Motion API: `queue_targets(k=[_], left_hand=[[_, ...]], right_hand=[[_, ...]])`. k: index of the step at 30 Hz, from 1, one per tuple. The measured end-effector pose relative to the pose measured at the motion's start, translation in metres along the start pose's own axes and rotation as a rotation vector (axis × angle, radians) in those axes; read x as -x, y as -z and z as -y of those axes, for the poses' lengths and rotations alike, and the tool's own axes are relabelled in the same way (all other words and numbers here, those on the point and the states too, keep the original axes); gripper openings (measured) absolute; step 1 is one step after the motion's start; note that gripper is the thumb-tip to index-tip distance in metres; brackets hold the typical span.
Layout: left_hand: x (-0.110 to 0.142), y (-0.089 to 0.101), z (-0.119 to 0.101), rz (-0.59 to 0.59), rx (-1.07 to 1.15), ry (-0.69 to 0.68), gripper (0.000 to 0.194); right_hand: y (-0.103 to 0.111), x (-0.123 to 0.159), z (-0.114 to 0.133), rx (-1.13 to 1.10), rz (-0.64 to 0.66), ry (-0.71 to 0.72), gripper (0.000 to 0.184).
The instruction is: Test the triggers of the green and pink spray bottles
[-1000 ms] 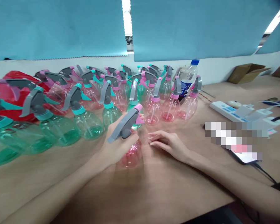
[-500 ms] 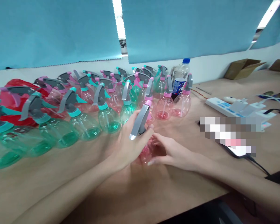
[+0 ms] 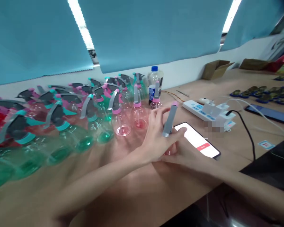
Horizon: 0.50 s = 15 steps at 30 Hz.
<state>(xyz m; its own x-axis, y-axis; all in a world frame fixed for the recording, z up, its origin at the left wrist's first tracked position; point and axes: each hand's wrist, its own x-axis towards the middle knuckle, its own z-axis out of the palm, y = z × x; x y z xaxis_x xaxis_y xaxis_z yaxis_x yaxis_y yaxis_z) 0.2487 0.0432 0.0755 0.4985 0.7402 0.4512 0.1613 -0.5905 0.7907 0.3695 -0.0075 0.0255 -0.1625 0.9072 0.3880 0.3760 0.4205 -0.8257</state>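
Blue blinds (image 3: 156, 31) hung behind a wooden desk (image 3: 142, 195) bearing a power strip (image 3: 198, 110) and a phone (image 3: 196, 140). Pink spray bottles (image 3: 139, 116) and green spray bottles (image 3: 78, 138) stood in rows, each holding some liquid. Beside the phone, the left hand (image 3: 155, 140) wrapped its fingers around a held spray bottle (image 3: 169, 123), while the right hand (image 3: 182, 151) clamped its base with fingers together

Back: blue blinds (image 3: 156, 31), cardboard box (image 3: 215, 70)
Middle: rows of pink and green spray bottles (image 3: 138, 118), water bottle (image 3: 154, 85)
Right: power strip (image 3: 196, 110) with black cable (image 3: 247, 132), on wooden desk (image 3: 227, 82)
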Motion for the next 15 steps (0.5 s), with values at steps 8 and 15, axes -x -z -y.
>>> queue_targets(k=[8,15], left_hand=[[-0.011,0.008,0.019,0.136,-0.083,0.168,0.067],[0.02,0.016,0.072,0.243,-0.005,0.45,0.026]], right_hand=[[0.104,-0.045,-0.039,0.207,-0.083,-0.06,0.06],[0.12,-0.094,-0.073,0.143,-0.087,-0.193,0.036]])
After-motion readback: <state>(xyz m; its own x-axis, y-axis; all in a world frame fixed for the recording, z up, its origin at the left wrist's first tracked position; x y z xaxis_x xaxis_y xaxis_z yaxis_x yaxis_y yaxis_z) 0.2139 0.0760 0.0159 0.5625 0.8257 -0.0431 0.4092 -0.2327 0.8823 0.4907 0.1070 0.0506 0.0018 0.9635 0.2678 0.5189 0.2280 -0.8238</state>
